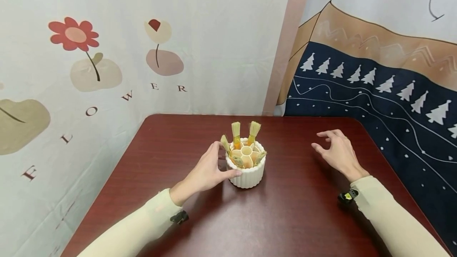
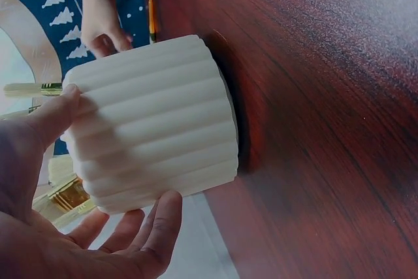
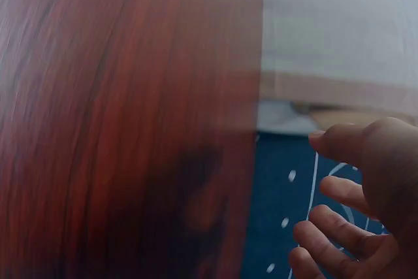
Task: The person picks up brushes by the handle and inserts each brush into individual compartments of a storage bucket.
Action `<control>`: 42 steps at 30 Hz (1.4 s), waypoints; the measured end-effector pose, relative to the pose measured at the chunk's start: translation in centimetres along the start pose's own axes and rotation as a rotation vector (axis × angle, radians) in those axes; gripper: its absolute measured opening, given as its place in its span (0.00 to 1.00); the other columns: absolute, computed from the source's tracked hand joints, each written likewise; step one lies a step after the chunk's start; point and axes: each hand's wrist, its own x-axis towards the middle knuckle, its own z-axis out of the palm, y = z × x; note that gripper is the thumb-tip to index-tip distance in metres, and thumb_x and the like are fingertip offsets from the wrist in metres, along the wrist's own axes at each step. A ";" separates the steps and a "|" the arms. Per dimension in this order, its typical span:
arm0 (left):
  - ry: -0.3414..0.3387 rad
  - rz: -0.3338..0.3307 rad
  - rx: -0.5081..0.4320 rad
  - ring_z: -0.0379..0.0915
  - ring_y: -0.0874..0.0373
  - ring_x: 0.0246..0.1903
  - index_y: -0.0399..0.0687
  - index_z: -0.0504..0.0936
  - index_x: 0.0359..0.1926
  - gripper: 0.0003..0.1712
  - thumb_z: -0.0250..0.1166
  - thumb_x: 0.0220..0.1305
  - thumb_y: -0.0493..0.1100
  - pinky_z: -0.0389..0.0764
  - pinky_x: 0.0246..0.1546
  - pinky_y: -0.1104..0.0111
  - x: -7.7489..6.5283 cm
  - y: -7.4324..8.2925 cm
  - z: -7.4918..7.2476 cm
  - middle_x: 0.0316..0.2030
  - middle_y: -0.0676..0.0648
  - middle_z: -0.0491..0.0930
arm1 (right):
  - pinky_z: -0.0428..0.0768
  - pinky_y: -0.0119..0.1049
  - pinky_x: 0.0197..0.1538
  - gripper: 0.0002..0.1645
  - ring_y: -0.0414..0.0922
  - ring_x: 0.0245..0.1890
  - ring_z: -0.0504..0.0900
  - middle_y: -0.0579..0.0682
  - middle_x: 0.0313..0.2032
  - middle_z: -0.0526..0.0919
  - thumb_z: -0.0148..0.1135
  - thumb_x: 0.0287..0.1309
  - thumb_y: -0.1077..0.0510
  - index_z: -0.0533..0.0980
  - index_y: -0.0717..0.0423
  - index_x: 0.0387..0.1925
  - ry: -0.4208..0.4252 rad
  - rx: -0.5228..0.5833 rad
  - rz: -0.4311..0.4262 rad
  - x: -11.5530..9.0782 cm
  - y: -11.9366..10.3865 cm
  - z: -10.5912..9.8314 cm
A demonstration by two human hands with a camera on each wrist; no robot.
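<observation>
A white ribbed brush holder [image 1: 248,177] stands upright on the table, its inside divided into petal-like compartments round a central ring. Several flat paintbrushes stand in it bristles up, two of them tall at the back [image 1: 236,129]. My left hand [image 1: 210,169] holds the holder from the left, the thumb at its front rim and the fingers round the side. In the left wrist view, the holder's ribbed wall [image 2: 157,122] fills the space between thumb and fingers. My right hand [image 1: 337,152], fingers loosely bent around nothing, hovers over the right side of the table.
The dark red wooden table [image 1: 171,138] meets a white flower-printed curtain [image 1: 221,50] at the back. On the right hangs a navy cloth [image 1: 332,90] with white trees. A thin orange strip [image 2: 151,14] shows beyond the holder in the left wrist view.
</observation>
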 end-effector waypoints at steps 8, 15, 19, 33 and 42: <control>0.003 0.004 0.000 0.89 0.40 0.68 0.42 0.72 0.70 0.49 0.91 0.63 0.57 0.89 0.72 0.44 0.0 0.1 0.0 0.69 0.37 0.79 | 0.84 0.76 0.61 0.30 0.74 0.62 0.83 0.77 0.67 0.78 0.77 0.77 0.52 0.84 0.68 0.68 -0.086 -0.042 0.081 -0.1 3.9 -0.7; 0.002 -0.001 -0.015 0.90 0.40 0.68 0.42 0.72 0.69 0.47 0.91 0.63 0.55 0.89 0.71 0.45 -0.1 0.1 0.0 0.68 0.38 0.79 | 0.77 0.77 0.66 0.29 0.75 0.62 0.75 0.81 0.64 0.80 0.78 0.75 0.58 0.83 0.76 0.66 -0.073 -0.058 0.129 -0.3 6.5 -1.3; 0.001 0.000 -0.017 0.90 0.40 0.68 0.43 0.73 0.68 0.46 0.91 0.63 0.55 0.89 0.71 0.44 -0.1 0.0 0.0 0.67 0.37 0.79 | 0.84 0.68 0.58 0.27 0.71 0.56 0.81 0.79 0.57 0.81 0.79 0.74 0.60 0.84 0.77 0.63 -0.076 -0.056 0.147 -0.5 7.6 -1.5; 0.004 0.001 -0.003 0.89 0.41 0.68 0.43 0.73 0.68 0.46 0.91 0.62 0.56 0.89 0.72 0.45 -0.1 0.1 0.1 0.68 0.38 0.79 | 0.76 0.15 0.40 0.14 0.69 0.51 0.93 0.73 0.59 0.85 0.77 0.73 0.68 0.91 0.65 0.57 -0.140 0.029 0.110 0.0 9.7 -2.5; 0.005 0.000 0.004 0.90 0.43 0.68 0.44 0.73 0.67 0.46 0.91 0.62 0.57 0.90 0.71 0.47 -0.2 0.2 0.0 0.67 0.39 0.79 | 0.90 0.25 0.44 0.15 0.68 0.53 0.92 0.70 0.57 0.88 0.78 0.70 0.70 0.93 0.62 0.56 -0.175 0.025 0.070 0.4 10.3 -2.9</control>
